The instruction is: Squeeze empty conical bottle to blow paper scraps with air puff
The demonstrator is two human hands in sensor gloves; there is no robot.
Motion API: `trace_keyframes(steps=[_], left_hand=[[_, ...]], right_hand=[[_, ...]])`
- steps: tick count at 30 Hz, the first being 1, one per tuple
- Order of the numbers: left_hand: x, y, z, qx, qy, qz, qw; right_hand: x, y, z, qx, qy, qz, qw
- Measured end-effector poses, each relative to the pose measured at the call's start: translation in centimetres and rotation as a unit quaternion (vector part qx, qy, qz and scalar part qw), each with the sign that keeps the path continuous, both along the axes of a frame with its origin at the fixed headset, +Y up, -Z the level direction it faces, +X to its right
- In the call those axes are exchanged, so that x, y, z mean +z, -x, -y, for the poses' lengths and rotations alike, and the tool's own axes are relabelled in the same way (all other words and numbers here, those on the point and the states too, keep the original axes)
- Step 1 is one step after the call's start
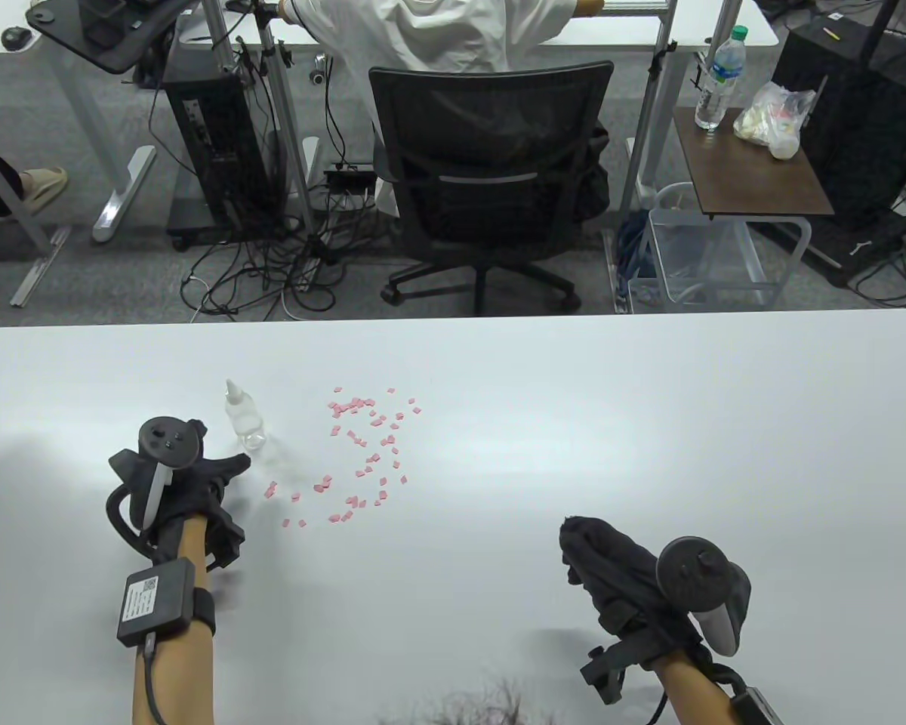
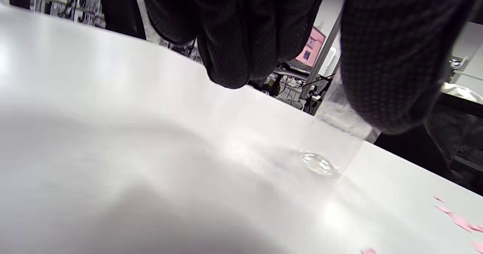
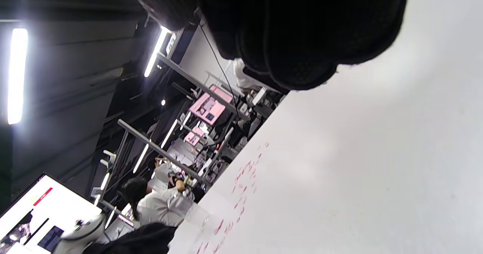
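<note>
A clear, empty conical bottle (image 1: pixel 243 417) with a white tip stands upright on the white table (image 1: pixel 649 423). Pink paper scraps (image 1: pixel 366 453) lie scattered just right of it. My left hand (image 1: pixel 213 462) is open beside the bottle's near side, with the thumb reaching toward its base. In the left wrist view the thumb (image 2: pixel 392 65) overlaps the bottle (image 2: pixel 332 148); I cannot tell if they touch. My right hand (image 1: pixel 583 551) rests on the table at the near right, fingers loosely curled, holding nothing. The right wrist view shows the scraps (image 3: pixel 241 193) and the bottle (image 3: pixel 196 216) far off.
Beyond the table's far edge, a black office chair (image 1: pixel 491 174) with a seated person, computer towers, and cables on the floor. A small side table (image 1: pixel 751 162) holds a water bottle and a bag.
</note>
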State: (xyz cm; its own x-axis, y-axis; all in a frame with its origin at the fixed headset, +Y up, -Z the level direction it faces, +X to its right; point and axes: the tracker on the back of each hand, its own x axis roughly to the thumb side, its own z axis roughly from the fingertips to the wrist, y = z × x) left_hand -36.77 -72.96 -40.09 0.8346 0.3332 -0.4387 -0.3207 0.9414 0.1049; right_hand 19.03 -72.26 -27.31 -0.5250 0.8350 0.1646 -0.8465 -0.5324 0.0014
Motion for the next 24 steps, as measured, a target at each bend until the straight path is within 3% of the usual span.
trace_keyframes(steps=[4, 7, 9, 14, 17, 19, 21, 24], left_hand=[[5.2, -3.3, -1.1, -0.08, -0.011, 0.012, 0.997], [8.8, -6.6, -1.9, -0.081, -0.045, 0.027, 0.995], [10.3, -8.7, -3.2, -0.093, -0.048, 0.047, 0.993], [13.1, -16.5, -6.5, -0.101, -0.13, 0.137, 0.977], [14.3, -21.3, -7.1, -0.131, -0.155, 0.193, 0.96], [14.7, -23.2, -6.4, -0.171, -0.174, 0.223, 0.944], [14.8, -24.3, -5.0, -0.223, -0.151, 0.247, 0.931], [14.0, -24.4, -2.7, -0.244, -0.042, 0.292, 0.924]], right_hand=[[0.0, -0.5, -1.5, 0.029, -0.014, 0.023, 0.999], [0.2, -0.8, -2.9, 0.04, -0.028, 0.052, 0.997], [0.3, -0.8, -3.3, 0.035, -0.034, 0.075, 0.996], [1.4, 0.0, -3.4, 0.068, -0.068, 0.137, 0.986], [1.9, 0.5, -2.5, 0.15, -0.148, 0.182, 0.96], [1.9, 0.7, -2.2, 0.226, -0.165, 0.171, 0.945], [1.9, 0.8, -1.8, 0.287, -0.173, 0.164, 0.928], [1.4, 0.8, -1.1, 0.355, -0.142, 0.149, 0.912]])
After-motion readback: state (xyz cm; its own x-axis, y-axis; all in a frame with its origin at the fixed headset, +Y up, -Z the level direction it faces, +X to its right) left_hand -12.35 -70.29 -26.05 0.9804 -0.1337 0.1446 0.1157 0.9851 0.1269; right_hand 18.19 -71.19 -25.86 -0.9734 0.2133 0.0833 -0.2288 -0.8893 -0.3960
